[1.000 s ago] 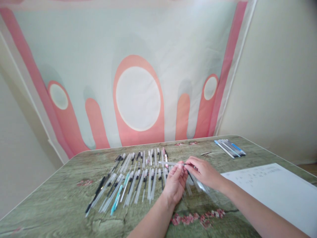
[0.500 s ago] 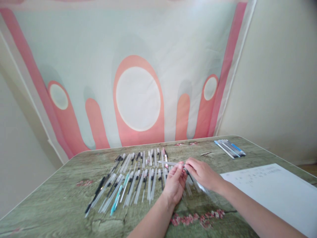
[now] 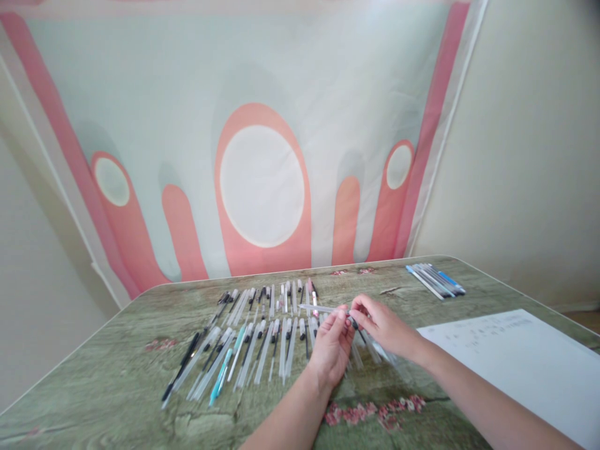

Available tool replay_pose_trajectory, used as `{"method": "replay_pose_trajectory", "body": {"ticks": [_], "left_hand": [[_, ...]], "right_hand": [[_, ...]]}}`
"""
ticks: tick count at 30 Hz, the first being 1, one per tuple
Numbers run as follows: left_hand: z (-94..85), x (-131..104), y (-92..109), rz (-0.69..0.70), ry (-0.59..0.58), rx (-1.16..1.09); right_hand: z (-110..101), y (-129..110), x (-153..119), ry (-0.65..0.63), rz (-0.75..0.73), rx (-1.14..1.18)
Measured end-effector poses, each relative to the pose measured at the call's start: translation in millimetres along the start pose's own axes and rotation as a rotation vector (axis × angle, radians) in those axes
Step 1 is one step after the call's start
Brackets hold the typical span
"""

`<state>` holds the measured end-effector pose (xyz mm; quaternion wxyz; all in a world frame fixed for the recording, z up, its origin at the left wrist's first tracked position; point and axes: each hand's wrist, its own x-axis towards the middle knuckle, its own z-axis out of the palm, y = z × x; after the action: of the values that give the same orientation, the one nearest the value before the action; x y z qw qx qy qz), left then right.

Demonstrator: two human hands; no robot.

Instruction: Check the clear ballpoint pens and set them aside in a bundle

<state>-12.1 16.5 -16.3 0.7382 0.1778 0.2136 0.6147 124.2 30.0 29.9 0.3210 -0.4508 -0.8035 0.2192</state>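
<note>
Barrel, slim, straight, translucent grey-white plastic [image 3: 319, 308]: one, raised over the green-brown wood-print surface [image 3: 117, 375], its bare end pointing left, its other end lost behind my fingers. Left hand [image 3: 330, 351]: mine, thumb and fingers closed about the barrel. Right hand [image 3: 387, 324]: mine, fingers curled and drawn in at the barrel's covered end, beside my left fingertips; what they grip, I cannot tell. Small dark piece [image 3: 354, 324], just below my right fingertips: too blurred for me to say whether held or lying. Clear and black pen parts, two rows [image 3: 262, 353]: left of my hands and partly behind them; those beneath my right hand half hidden. Teal pen [image 3: 220, 378]: near row. Blue, white and grey pens, one bundle [image 3: 435, 280]: far right. White paper sheet [image 3: 520, 369]: right, cut off by the frame, partly under my forearm, its faint marks unreadable.
</note>
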Motion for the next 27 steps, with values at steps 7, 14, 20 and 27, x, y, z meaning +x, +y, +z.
{"method": "replay_pose_trajectory", "body": {"ticks": [7,14,20,27], "left_hand": [[2.3,-1.4,-1.3,0.001,-0.036,0.009],[0.5,-0.6,-0.9,0.013,-0.005,-0.003],[1.0,-1.2,-1.1,0.0,-0.033,0.007],[-3.3,0.6,-2.4,0.014,-0.028,0.012]], "right_hand": [[11.4,5.3,1.1,0.005,0.058,-0.035],[-1.8,-0.1,0.6,-0.017,0.003,0.003],[8.3,4.0,1.5,-0.022,0.04,0.019],[3.2,5.1,2.2,-0.089,0.04,0.116]]}}
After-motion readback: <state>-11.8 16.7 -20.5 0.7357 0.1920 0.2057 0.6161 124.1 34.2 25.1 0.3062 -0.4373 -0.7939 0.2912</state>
